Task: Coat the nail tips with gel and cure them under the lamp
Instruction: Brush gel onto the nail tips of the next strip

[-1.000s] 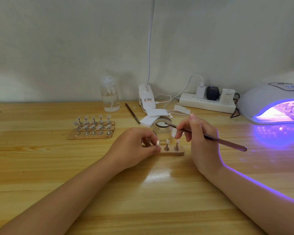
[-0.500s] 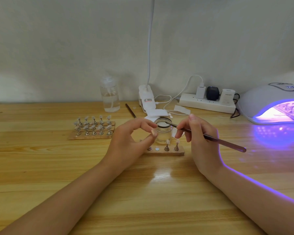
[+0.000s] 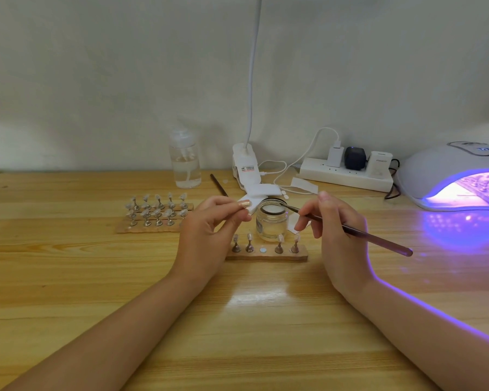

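Note:
My left hand (image 3: 209,232) pinches a small nail-tip stand between thumb and fingers, lifted just left of the open glass gel jar (image 3: 271,221). My right hand (image 3: 339,235) holds a thin brush (image 3: 373,238) like a pen, its tip resting at the jar's rim. In front of the jar lies a wooden strip (image 3: 266,253) with several nail tips on metal stands and one bare magnet spot in the middle. The UV lamp (image 3: 458,176) glows purple at the far right, with tips inside.
A second wooden holder (image 3: 156,213) with several nail tips sits to the left. Behind are a clear pump bottle (image 3: 184,162), a white clip lamp base (image 3: 244,167), foam pads (image 3: 261,193), a spare brush (image 3: 218,184) and a power strip (image 3: 346,172) with cables.
My left hand picked one nail-tip stand off the wooden strip and raised it beside the jar, leaving a bare spot. The right hand and brush stayed almost still.

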`<state>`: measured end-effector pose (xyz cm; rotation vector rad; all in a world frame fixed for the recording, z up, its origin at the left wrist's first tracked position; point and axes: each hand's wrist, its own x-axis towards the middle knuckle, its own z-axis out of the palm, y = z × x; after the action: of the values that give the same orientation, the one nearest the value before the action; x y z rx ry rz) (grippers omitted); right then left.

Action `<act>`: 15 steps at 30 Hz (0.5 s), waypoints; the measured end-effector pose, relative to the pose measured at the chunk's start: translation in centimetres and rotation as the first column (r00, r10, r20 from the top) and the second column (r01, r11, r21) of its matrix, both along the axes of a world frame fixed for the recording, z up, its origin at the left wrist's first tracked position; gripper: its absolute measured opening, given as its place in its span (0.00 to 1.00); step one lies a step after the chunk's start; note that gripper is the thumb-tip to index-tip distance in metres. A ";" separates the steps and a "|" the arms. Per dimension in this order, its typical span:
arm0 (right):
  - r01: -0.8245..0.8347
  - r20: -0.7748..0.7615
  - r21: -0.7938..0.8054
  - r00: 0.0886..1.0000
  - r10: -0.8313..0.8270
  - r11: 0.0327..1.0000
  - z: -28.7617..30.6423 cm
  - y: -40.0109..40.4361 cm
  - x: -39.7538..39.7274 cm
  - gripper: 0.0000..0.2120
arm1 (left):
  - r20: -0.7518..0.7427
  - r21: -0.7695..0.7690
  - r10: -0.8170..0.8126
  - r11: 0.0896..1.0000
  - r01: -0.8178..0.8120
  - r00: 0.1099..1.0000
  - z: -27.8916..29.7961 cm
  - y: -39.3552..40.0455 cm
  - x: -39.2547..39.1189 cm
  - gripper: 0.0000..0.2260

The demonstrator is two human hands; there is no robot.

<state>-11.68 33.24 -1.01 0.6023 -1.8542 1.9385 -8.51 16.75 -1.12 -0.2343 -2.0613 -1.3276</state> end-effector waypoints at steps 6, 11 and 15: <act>0.052 0.057 0.003 0.997 -0.052 0.999 0.2 0.1 -0.2 0.17 | -0.038 -0.032 -0.049 0.998 0.048 0.998 -0.1 0.1 0.1 0.12; 0.076 0.090 0.052 0.993 -0.081 0.996 0.6 0.2 -0.3 0.12 | -0.043 -0.057 -0.053 0.997 0.051 0.998 0.0 0.2 0.1 0.12; 0.039 0.127 0.078 0.991 -0.049 0.996 2.0 0.4 -0.8 0.10 | -0.042 -0.044 -0.069 0.997 0.067 0.997 0.0 0.2 0.2 0.11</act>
<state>-12.45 33.63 0.95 0.4641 -2.0097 1.9268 -8.26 16.94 -1.08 -0.3512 -2.0630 -1.3086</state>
